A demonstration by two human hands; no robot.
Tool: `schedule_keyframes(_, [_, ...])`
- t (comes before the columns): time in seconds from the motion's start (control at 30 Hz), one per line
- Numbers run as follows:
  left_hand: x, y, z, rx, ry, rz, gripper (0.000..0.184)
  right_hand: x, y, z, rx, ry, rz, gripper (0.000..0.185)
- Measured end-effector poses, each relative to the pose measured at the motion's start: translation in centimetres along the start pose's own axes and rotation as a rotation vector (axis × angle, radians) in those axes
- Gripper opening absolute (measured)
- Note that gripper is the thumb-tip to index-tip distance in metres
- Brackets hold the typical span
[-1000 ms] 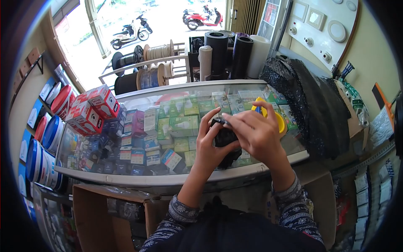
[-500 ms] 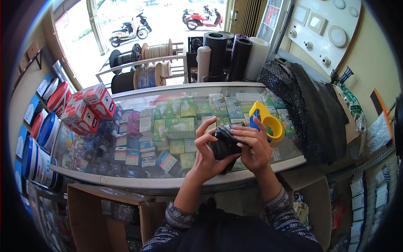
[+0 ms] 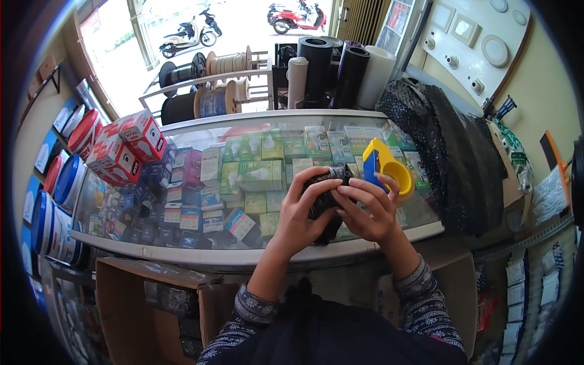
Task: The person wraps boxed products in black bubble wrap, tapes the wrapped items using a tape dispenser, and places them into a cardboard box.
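Observation:
A small bundle in shiny black plastic (image 3: 327, 230) is held above the glass counter, between my two hands. My left hand (image 3: 302, 213) wraps round its left side, fingers over the top and thumb underneath. My right hand (image 3: 372, 213) pinches the bundle's right edge with its fingertips. What lies inside the plastic is hidden. Just beyond my right hand, a yellow and blue tape dispenser (image 3: 398, 175) rests on the counter top.
Boxed light bulbs (image 3: 260, 176) fill the glass display counter (image 3: 182, 254). Red and white bulb boxes (image 3: 143, 135) stand on its left end. Black bubble wrap (image 3: 465, 164) drapes over the right end. Plastic rolls (image 3: 314, 70) and cable spools (image 3: 228, 64) stand behind. An open carton (image 3: 131, 304) is below.
My left fingers have closed from a raised, spread pose onto the bundle's top. My right fingers have shifted to its right edge. The camera view has tilted slightly.

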State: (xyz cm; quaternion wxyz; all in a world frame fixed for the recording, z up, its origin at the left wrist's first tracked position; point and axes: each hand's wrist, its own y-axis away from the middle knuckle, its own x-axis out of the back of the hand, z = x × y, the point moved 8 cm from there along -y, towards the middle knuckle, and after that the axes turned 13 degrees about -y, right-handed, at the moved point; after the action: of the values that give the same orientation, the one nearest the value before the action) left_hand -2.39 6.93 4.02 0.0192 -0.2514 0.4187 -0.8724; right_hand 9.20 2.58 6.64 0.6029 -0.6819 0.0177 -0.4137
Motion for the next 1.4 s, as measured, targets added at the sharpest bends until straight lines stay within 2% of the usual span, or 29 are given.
schedule_keyframes(0.1, [0.2, 0.1, 0.1, -0.048, 0.085, -0.03, 0.049, 0.2, 0.7, -0.4, 0.051, 0.087, -0.033, 0.028])
schedule_keyframes(0.27, [0.0, 0.5, 0.7, -0.133, -0.004, -0.06, 0.048, 0.7, 1.7, -0.7, 0.108, 0.188, -0.03, 0.029])
schedule_keyframes(0.37, [-0.2, 0.9, 0.6, -0.156, -0.067, -0.002, 0.05, 1.8, 1.8, 1.0, -0.042, -0.096, 0.032, 0.028])
schedule_keyframes(0.47, [0.3, 0.8, 0.6, -0.167, -0.15, 0.074, 0.053, 3.8, 3.9, 7.5, -0.599, -0.102, 0.323, 0.036])
schedule_keyframes(0.57, [0.6, 0.8, 0.4, -0.152, -0.224, 0.141, 0.052, 1.0, 6.4, 9.5, -0.818, 0.269, -0.378, 0.045])
schedule_keyframes(0.6, [0.8, 0.6, 0.7, -0.156, -0.252, 0.164, 0.051, 0.2, 7.0, 9.2, -0.716, 0.358, -0.427, 0.052])
schedule_keyframes(0.7, [0.3, 0.9, 0.7, -0.142, -0.297, 0.161, 0.045, -0.3, 7.0, 9.5, -0.541, 0.347, -0.396, 0.051])
schedule_keyframes(0.8, [-0.1, 1.0, 1.2, -0.16, -0.344, 0.155, 0.041, 3.4, 6.3, 12.3, -0.838, -0.192, 0.034, 0.047])
schedule_keyframes(0.87, [-0.2, 0.8, 1.5, -0.161, -0.375, 0.145, 0.04, 6.1, 6.7, 13.8, -1.149, -0.644, 0.426, 0.04])
schedule_keyframes(0.93, [-0.3, 0.9, 1.6, -0.168, -0.406, 0.143, 0.04, 7.0, 4.0, 13.2, -1.081, -1.153, 0.623, 0.037])
schedule_keyframes(1.07, [-0.5, 0.9, 1.8, -0.171, -0.425, 0.153, 0.041, 6.8, 0.3, 12.2, -1.207, -1.499, 0.503, 0.035])
schedule_keyframes(1.27, [-0.4, 1.1, 1.9, -0.142, -0.436, 0.159, 0.04, 6.2, -3.1, 9.2, -1.24, -1.185, 0.203, 0.037])
schedule_keyframes(1.4, [-0.4, 1.5, 1.7, -0.119, -0.448, 0.186, 0.039, 5.7, -4.1, 8.1, -1.275, -1.111, -0.041, 0.042])
